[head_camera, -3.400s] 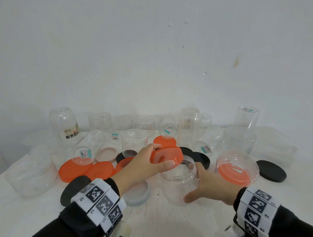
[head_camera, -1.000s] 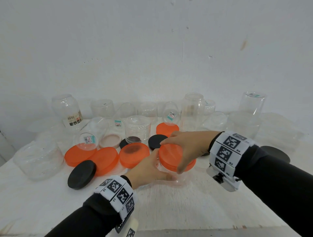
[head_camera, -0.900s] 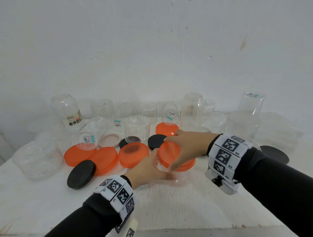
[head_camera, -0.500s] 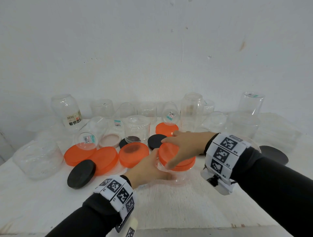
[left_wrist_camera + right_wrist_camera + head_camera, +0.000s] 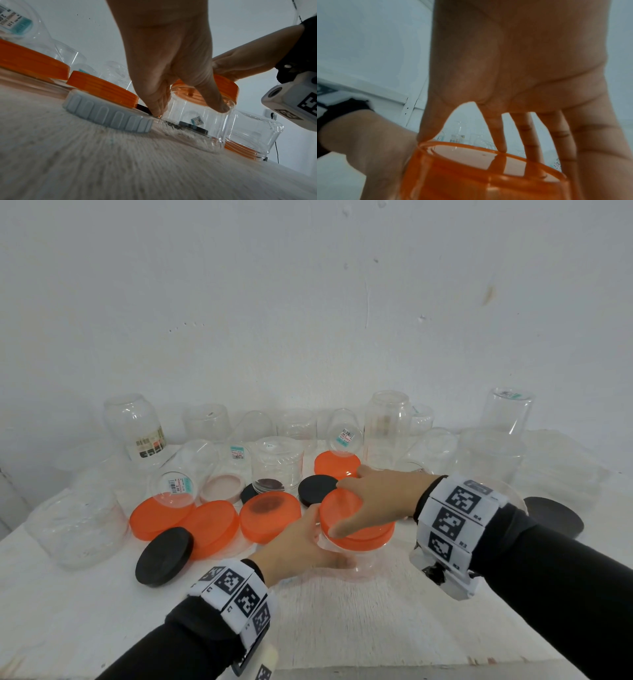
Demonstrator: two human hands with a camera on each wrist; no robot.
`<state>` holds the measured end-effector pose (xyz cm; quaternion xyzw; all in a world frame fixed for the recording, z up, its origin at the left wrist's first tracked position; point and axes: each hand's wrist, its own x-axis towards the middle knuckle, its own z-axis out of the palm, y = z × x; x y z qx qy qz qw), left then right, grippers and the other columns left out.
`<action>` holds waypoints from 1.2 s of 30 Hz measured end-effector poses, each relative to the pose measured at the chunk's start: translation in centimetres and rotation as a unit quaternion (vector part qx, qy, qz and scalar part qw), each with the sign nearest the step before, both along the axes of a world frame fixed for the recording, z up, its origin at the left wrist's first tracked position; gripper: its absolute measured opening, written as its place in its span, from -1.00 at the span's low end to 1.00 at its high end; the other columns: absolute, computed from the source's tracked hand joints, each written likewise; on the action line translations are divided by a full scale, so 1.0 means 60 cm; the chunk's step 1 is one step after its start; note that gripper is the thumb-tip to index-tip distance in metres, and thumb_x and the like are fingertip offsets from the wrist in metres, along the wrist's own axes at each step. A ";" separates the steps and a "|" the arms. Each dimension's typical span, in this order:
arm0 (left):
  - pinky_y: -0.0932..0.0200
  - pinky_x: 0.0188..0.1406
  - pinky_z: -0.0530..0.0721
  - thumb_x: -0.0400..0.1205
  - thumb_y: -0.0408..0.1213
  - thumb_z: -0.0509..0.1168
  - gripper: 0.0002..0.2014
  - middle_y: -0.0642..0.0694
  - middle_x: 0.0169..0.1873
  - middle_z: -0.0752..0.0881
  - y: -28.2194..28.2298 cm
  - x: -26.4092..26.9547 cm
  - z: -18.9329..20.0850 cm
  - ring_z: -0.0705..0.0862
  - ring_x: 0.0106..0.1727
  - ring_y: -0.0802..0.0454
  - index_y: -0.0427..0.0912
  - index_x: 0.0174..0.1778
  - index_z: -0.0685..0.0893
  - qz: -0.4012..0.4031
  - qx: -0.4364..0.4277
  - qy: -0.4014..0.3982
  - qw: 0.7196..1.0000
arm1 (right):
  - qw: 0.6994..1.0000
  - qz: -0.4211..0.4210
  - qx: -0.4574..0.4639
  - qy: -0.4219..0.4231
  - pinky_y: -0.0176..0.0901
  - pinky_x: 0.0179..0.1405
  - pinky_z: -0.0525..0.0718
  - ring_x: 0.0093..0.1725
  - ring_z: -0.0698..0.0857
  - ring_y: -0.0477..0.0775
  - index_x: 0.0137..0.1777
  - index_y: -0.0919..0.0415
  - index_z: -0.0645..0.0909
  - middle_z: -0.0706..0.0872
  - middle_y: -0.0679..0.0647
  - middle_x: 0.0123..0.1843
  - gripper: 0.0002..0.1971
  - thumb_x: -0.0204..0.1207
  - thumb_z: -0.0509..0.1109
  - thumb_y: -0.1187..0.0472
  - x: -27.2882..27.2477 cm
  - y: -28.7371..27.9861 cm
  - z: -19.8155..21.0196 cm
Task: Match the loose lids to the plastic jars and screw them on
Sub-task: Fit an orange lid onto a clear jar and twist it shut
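The person's left hand (image 5: 301,546) wraps the clear plastic jar (image 5: 193,121) low on its wall, fingers (image 5: 157,108) on the far side and the thumb (image 5: 217,106) pressed on the near side. That hold likely serves to stop the jar from spinning on the white table (image 5: 342,621).

The right hand (image 5: 373,501) comes from above, fingers (image 5: 529,142) spread and curled over the rim of the orange lid (image 5: 346,511), the thumb (image 5: 426,129) opposite them. The grasp suits turning the lid; it sits level on the jar's mouth, directly under the right palm. How far it is threaded cannot be told.

Just beyond the left fingers lie a grey ribbed lid (image 5: 106,113) and spare orange lids (image 5: 212,525), kept within reach, probably for the open jars (image 5: 277,463) further back.
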<state>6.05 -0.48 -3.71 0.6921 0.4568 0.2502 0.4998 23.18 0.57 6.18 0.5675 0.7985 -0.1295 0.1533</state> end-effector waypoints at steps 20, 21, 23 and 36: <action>0.04 0.60 0.35 0.33 -0.09 0.66 0.03 0.19 0.52 0.45 -0.003 0.001 0.002 0.38 0.57 0.15 0.08 0.64 0.18 0.002 -0.001 0.021 1.000 | 0.998 0.031 -0.041 0.041 0.32 0.47 0.34 0.58 0.18 0.19 0.59 -0.46 0.02 0.15 -0.11 0.61 -0.10 0.31 0.44 -0.37 -0.002 -0.002 0.000; 0.05 0.61 0.34 0.33 -0.08 0.66 0.04 0.19 0.53 0.43 -0.004 0.001 0.003 0.37 0.57 0.16 0.09 0.64 0.15 0.000 0.000 0.023 1.000 | 0.997 0.039 -0.041 0.046 0.30 0.46 0.35 0.56 0.20 0.17 0.58 -0.47 0.05 0.17 -0.11 0.59 -0.13 0.33 0.45 -0.34 -0.002 -0.003 0.000; 0.04 0.60 0.35 0.33 -0.09 0.66 0.05 0.18 0.53 0.43 -0.003 0.002 0.004 0.37 0.58 0.16 0.07 0.65 0.15 -0.002 -0.001 0.022 1.000 | 0.998 0.041 -0.029 0.044 0.27 0.44 0.38 0.53 0.24 0.16 0.59 -0.45 0.09 0.23 -0.11 0.55 -0.16 0.34 0.41 -0.38 -0.003 -0.003 -0.001; 0.11 0.61 0.32 0.37 -0.15 0.65 0.07 0.19 0.54 0.42 -0.007 0.003 0.006 0.37 0.57 0.20 0.05 0.68 0.09 -0.002 -0.003 0.029 1.000 | 0.997 0.043 -0.051 0.034 0.25 0.45 0.36 0.54 0.23 0.17 0.58 -0.48 0.09 0.18 -0.12 0.59 -0.14 0.34 0.48 -0.29 -0.006 0.000 0.004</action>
